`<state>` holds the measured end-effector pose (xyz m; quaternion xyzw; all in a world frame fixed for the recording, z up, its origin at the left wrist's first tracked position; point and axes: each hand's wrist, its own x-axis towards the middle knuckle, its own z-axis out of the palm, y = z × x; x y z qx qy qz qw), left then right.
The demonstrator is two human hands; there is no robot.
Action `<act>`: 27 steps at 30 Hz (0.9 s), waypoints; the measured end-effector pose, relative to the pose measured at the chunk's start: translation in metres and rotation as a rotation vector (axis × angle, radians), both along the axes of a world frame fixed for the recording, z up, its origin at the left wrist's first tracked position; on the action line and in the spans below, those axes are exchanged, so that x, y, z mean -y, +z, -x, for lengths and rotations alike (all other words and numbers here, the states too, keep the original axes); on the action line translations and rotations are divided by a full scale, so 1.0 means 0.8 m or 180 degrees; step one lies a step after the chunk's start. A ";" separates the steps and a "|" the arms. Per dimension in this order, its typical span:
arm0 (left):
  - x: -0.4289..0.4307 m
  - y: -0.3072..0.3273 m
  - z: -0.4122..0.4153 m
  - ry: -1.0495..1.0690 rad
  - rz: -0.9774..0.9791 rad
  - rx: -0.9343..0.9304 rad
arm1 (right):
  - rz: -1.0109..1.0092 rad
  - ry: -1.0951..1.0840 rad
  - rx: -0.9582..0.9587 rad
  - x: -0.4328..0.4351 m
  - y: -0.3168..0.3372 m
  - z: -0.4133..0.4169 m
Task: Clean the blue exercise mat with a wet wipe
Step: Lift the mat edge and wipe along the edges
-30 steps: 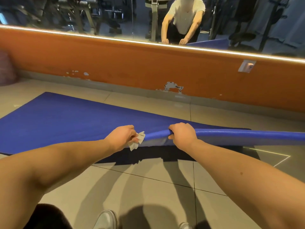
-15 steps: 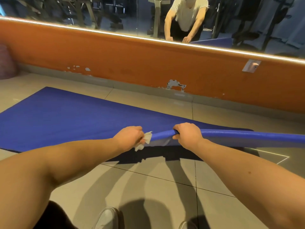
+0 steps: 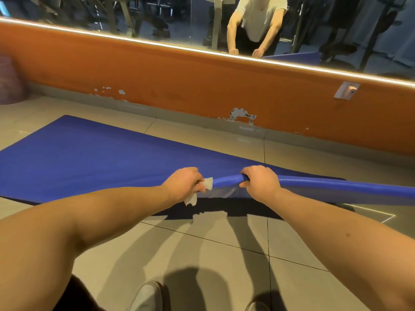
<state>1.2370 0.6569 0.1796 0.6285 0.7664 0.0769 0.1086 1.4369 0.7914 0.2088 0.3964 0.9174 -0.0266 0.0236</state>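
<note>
gripping the lifted edge of the blue foam exercise mat (image 3: 89, 158), the right hand (image 3: 260, 184) curls round it; the left hand (image 3: 183, 184) pinches a white crumpled wet wipe (image 3: 207, 184) against that edge.

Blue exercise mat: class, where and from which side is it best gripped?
Take the blue exercise mat by its near edge, from the near side, fingers curled over it like the right hand: that edge is raised and folded into a rounded lip; the rest lies flat.
</note>
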 end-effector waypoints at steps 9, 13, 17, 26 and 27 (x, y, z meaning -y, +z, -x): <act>0.053 -0.029 0.061 -0.0051 0.0899 -0.0540 | 0.0003 0.0072 0.0073 -0.003 -0.005 0.009; 0.071 -0.037 0.082 -0.0103 0.0965 -0.0697 | -0.0038 0.0064 0.0007 -0.007 -0.004 0.009; 0.066 -0.024 0.094 -0.0090 0.0780 -0.0872 | -0.0028 -0.0010 0.0001 -0.009 -0.002 0.010; 0.032 0.006 0.112 -0.0245 0.0422 -0.0769 | -0.0179 0.1029 0.0434 0.060 -0.011 0.094; 0.031 0.005 0.112 -0.0282 0.0387 -0.0740 | -0.0084 0.0961 0.0450 0.069 -0.017 0.116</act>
